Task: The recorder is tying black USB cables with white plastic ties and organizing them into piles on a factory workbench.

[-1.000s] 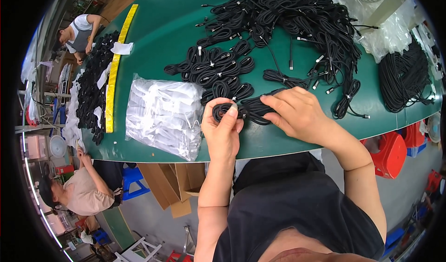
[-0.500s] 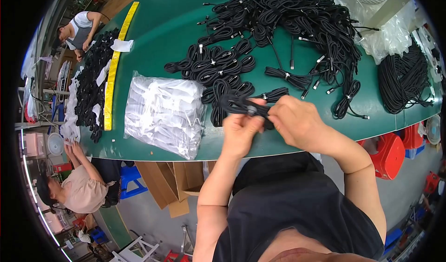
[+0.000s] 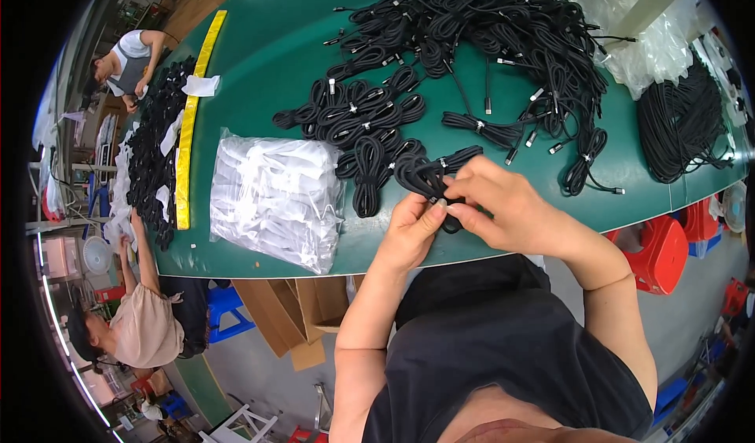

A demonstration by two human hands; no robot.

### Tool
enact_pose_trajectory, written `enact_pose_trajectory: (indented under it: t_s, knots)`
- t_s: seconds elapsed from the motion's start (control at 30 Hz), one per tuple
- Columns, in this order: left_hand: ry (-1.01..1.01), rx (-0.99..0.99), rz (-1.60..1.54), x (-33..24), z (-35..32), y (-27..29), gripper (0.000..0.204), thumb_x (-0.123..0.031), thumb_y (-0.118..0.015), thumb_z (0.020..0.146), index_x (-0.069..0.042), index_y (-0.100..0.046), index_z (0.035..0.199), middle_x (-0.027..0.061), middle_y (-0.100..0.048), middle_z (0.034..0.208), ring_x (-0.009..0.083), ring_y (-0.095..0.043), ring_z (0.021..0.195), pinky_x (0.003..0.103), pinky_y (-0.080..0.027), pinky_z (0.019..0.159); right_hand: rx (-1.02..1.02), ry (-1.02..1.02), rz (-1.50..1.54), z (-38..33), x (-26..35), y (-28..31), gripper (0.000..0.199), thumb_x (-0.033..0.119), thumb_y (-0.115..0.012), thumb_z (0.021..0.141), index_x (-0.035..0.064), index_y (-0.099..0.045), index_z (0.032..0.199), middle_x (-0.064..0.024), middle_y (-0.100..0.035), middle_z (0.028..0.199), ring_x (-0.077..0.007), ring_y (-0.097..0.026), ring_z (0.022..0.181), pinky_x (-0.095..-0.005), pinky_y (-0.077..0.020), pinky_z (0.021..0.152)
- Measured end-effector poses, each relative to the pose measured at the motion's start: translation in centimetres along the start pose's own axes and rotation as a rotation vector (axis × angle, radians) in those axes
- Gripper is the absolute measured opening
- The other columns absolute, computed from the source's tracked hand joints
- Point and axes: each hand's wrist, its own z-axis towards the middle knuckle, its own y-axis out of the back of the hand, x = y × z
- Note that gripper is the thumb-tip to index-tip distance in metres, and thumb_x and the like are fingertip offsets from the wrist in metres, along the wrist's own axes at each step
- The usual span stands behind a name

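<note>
Between my two hands is a black cable (image 3: pixel 421 174) wound into a bundle, its loops sticking out at the upper left. My left hand (image 3: pixel 410 231) pinches the bundle near its middle, thumb on top. My right hand (image 3: pixel 503 207) has its thumb and fingertips closed on the same bundle from the right; the exact spot is partly hidden by the fingers. Just beyond lie several tied cable bundles (image 3: pixel 368 168) on the green table. A large heap of black cables (image 3: pixel 487 18) with silver plugs spreads behind them.
Left of my hands lies a clear bag (image 3: pixel 275 199) of white pieces. A yellow strip (image 3: pixel 189 144) crosses the table, with black items (image 3: pixel 153 144) and two people beyond it. At right are a thick cable coil (image 3: pixel 680 128), crumpled plastic (image 3: pixel 661 54) and red stools (image 3: pixel 661 258).
The cable bundle has turned in my hands, its loops now pointing more upward. My right fingers have shifted in toward its middle. The seated person at left has moved an arm.
</note>
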Motion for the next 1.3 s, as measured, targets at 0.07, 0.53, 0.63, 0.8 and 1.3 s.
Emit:
enact_pose_trajectory:
  t_s: [0.07,0.53,0.63,0.8,1.3]
  knots:
    - [0.128,0.053,-0.124,-0.8,-0.2,-0.5,0.038,-0.019,-0.051,0.090,0.003,-0.044,0.120,0.0168,-0.055,0.106,0.0244,-0.055,0.098,0.033,-0.044,0.084,-0.140,0.140,-0.123,0.8,-0.7,0.9,0.034,0.022,-0.067,0.077,0.0039,-0.056,0.104,-0.0106,-0.054,0.099,-0.0246,-0.059,0.075,-0.0320,-0.0495,0.063]
    - [0.318,-0.008,0.232,0.9,-1.1,-1.5,0.043,-0.027,-0.046,0.094,0.004,-0.038,0.122,0.0108,-0.057,0.091,0.0125,-0.055,0.067,0.022,-0.043,0.054,-0.413,0.039,-0.067,0.4,-3.8,-0.7,0.012,0.008,-0.054,0.085,-0.0021,-0.061,0.081,-0.0096,-0.057,0.064,-0.0158,-0.055,0.053,-0.0293,-0.0438,0.050]
    - [0.345,-0.003,0.306,1.4,-1.5,-1.3,0.037,-0.023,-0.043,0.095,0.001,-0.039,0.123,0.0081,-0.057,0.090,0.0077,-0.048,0.062,0.020,-0.039,0.053,-0.398,0.007,-0.034,-0.3,-4.4,-1.7,0.013,0.007,-0.054,0.085,-0.0022,-0.060,0.077,-0.0103,-0.056,0.063,-0.0171,-0.054,0.053,-0.0292,-0.0423,0.049]
    - [0.345,-0.204,0.129,1.1,-1.3,-1.7,0.034,-0.024,-0.043,0.095,0.000,-0.044,0.118,0.0072,-0.057,0.084,0.0064,-0.044,0.055,0.018,-0.035,0.048,-0.357,-0.272,0.204,-0.7,-3.8,-1.9,0.016,0.009,-0.049,0.088,-0.0015,-0.057,0.080,-0.0103,-0.056,0.065,-0.0182,-0.053,0.055,-0.0279,-0.0409,0.051]
    - [0.295,-0.335,0.204,-1.1,0.6,-1.3,0.043,-0.040,-0.040,0.094,0.001,-0.055,0.089,0.0111,-0.058,0.060,0.0091,-0.035,0.032,0.021,-0.026,0.031,-0.380,0.002,0.004,0.8,-3.5,-0.2,0.019,0.007,-0.045,0.089,-0.0037,-0.052,0.102,-0.0144,-0.056,0.084,-0.0292,-0.056,0.072,-0.0352,-0.0463,0.066]
